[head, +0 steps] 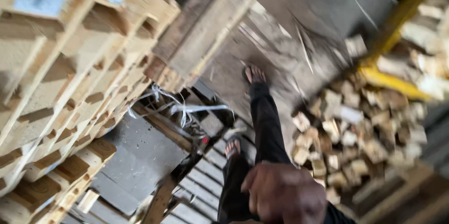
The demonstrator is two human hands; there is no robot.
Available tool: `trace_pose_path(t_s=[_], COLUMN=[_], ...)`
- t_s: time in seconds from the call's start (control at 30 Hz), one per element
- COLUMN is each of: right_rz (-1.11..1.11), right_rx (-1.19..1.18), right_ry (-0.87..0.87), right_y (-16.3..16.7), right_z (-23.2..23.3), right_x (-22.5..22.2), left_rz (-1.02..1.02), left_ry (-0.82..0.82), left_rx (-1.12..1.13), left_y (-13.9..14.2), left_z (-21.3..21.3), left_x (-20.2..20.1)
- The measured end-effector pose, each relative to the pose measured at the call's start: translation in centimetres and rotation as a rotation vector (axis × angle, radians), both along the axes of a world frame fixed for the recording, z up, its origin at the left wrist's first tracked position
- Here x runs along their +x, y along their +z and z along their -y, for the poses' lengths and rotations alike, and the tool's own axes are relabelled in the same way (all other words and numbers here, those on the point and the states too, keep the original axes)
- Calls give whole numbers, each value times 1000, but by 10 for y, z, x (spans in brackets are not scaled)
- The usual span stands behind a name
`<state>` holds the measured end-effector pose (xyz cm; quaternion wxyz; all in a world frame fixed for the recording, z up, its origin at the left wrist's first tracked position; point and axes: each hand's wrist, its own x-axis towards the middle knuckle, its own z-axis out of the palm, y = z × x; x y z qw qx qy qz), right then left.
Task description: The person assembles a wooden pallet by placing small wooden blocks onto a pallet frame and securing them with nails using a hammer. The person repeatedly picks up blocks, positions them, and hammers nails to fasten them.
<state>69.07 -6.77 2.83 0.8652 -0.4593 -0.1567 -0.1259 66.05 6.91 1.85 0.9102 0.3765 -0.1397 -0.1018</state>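
One hand (284, 193), curled into a loose fist with nothing visible in it, hangs low over the person's dark trouser legs (264, 126). Stacked wooden pallets (61, 88) rise alongside; a heap of wood blocks (355, 130) lies opposite.

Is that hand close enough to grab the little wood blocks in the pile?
Probably yes. The hand, curled into a fist, hangs low right beside the pile of wood blocks, and nothing lies between them. Which hand it is, the blurred view does not show.
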Motion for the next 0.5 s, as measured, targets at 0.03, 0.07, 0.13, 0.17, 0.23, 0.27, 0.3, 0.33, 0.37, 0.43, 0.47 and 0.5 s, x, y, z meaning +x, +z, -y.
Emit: trace_pose_path(t_s=[0.03, 0.07, 0.13, 0.17, 0.23, 0.27, 0.3, 0.33, 0.37, 0.43, 0.47, 0.5], right_rz=[115, 243, 183, 168, -45, -161, -217, -298, -441, -729, -782, -802], right_rx=[36, 66, -38, -89, -295, -387, -439, -489, -469, -383, -365, -364], right_ry=[23, 42, -3, -17, 1, -3, -65, -143, -188, -379, -519, -642], right_y=[24, 43, 73, 81, 90, 90, 83, 76, 66, 59, 49, 36], right_z=[-6, -10, -13, -12, -3, 1, 1, 2, 7, 8, 13, 27], right_x=[-29, -55, -112, -137, -191, -217, -242, -267, -294, -373, -405, -434], left_rz=[5, 6, -19, -28, -51, -77, -113, -163, -269, -596, -797, -1024], left_ry=[-75, -153, -306, -377, -516, -586, -657, -736, -809, -926, -959, -969], left_rx=[-69, -118, -218, -258, -331, -349, -366, -386, -386, -374, -320, -247], left_y=[18, 37, 74, 84, 98, 100, 101, 103, 99, 94, 84, 69], left_z=[-11, -17, -22, -22, -26, -27, -27, -24, -20, -8, 6, 26], left_x=[-22, -43, -90, -107, -135, -145, -157, -173, -185, -215, -225, -240])
